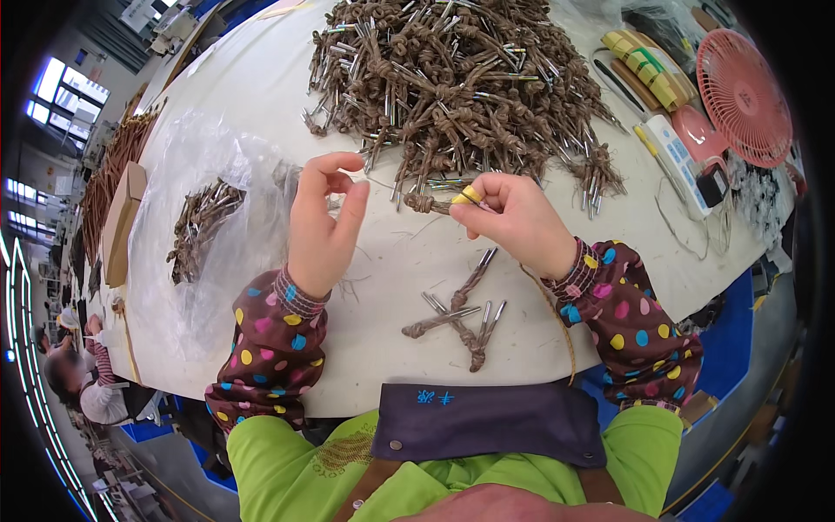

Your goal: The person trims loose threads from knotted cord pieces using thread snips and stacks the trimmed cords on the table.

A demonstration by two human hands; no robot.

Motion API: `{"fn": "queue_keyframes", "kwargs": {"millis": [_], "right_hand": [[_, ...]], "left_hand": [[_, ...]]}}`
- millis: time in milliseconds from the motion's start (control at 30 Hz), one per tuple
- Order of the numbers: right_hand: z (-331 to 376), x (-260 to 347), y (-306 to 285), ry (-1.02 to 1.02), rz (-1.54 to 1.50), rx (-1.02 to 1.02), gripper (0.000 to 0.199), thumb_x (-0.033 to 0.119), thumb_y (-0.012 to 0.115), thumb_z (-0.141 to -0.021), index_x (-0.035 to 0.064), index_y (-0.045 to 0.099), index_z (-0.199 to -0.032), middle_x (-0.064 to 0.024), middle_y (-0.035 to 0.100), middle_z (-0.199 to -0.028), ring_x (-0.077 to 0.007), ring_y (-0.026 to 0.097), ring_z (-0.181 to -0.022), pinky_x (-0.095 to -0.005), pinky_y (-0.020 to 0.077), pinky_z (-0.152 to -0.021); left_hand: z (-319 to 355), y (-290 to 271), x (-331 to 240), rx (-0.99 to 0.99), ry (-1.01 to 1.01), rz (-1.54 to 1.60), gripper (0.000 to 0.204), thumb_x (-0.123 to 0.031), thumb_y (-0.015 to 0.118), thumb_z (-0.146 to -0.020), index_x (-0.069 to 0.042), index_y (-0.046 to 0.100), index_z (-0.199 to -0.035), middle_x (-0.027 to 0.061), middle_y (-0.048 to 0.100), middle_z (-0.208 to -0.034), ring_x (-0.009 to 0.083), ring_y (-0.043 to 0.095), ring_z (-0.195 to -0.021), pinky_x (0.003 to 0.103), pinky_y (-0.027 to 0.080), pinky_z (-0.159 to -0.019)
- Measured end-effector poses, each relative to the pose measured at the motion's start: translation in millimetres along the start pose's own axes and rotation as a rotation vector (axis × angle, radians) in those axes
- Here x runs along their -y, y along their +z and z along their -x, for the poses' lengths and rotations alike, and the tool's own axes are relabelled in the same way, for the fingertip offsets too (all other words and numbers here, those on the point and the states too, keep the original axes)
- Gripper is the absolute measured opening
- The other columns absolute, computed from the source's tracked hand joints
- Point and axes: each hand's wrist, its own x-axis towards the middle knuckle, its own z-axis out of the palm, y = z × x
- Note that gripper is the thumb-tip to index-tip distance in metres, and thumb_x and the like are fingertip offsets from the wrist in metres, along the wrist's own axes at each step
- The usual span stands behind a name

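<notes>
My right hand (pixel 522 217) pinches a knotted brown cord (pixel 424 203) between thumb and fingers, its knot pointing left. A small yellow piece with a dark line (pixel 470 195) shows at those fingertips; I cannot tell what it is. To the left, my left hand (pixel 323 228) is raised with thumb and forefinger apart and the other fingers curled, seemingly holding nothing. Below the hands lie a few knotted cords with metal tips (pixel 459 315), crossing each other on the white table (pixel 383 287). Beyond the hands rises a large heap of similar cords (pixel 461 83).
At left, a clear plastic bag (pixel 248 165) holds more cords (pixel 204 222), beside a cardboard box (pixel 124 224). At right are a pink fan (pixel 744 97), a white power strip (pixel 678 161) and a yellow-wrapped bundle (pixel 648 70). Another person (pixel 100 391) sits far left.
</notes>
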Motion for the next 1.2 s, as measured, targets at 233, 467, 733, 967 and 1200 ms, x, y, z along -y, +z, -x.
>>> {"fn": "queue_keyframes", "kwargs": {"millis": [233,467,733,967,1200], "right_hand": [[2.0,-3.9,5.0,-0.039,0.126,-0.031,0.022,0.017,0.07,-0.079,-0.0014,0.059,-0.077,-0.0032,0.058,-0.062,-0.007,0.051,-0.056,-0.0235,0.0409,-0.052],[4.1,-5.5,9.9,-0.088,0.194,-0.034,0.023,0.017,0.07,-0.079,-0.0023,0.059,-0.077,-0.0034,0.057,-0.062,-0.0071,0.048,-0.055,-0.0246,0.04,-0.051],[2.9,0.6,7.3,0.034,-0.102,0.063,0.019,0.018,0.066,-0.084,-0.0006,0.061,-0.084,-0.0008,0.061,-0.068,-0.0046,0.052,-0.061,-0.0209,0.0398,-0.056],[5.5,11.0,4.7,0.148,-0.15,0.122,0.018,0.019,0.066,-0.085,0.0014,0.062,-0.085,-0.0002,0.061,-0.072,-0.004,0.052,-0.065,-0.0192,0.0392,-0.06],[5.0,7.3,4.5,0.16,-0.19,0.1,0.019,0.019,0.066,-0.085,0.0013,0.062,-0.085,-0.0001,0.061,-0.072,-0.004,0.052,-0.065,-0.0191,0.039,-0.061]], "left_hand": [[1.2,4.2,-12.5,0.327,0.403,-0.522,0.033,-0.003,0.068,-0.074,-0.008,0.063,-0.107,0.0066,0.061,-0.094,0.0247,0.059,-0.085,0.036,0.049,-0.08],[3.6,6.2,-5.8,0.226,0.532,-0.583,0.033,-0.002,0.068,-0.07,-0.009,0.066,-0.102,0.0016,0.064,-0.081,0.0183,0.062,-0.075,0.04,0.053,-0.084],[3.3,6.4,-3.9,0.142,0.571,-0.59,0.033,0.002,0.066,-0.069,-0.008,0.068,-0.101,0.0024,0.066,-0.083,0.0175,0.064,-0.078,0.038,0.054,-0.082],[-2.1,-0.3,-0.7,0.153,0.589,-0.47,0.028,0.001,0.067,-0.075,-0.007,0.068,-0.102,0.0054,0.069,-0.09,0.0192,0.067,-0.082,0.037,0.054,-0.082],[-1.0,2.0,-14.0,0.242,-0.017,-0.125,0.024,-0.002,0.069,-0.078,-0.005,0.066,-0.102,0.0071,0.069,-0.088,0.0232,0.066,-0.076,0.034,0.054,-0.081]]}}
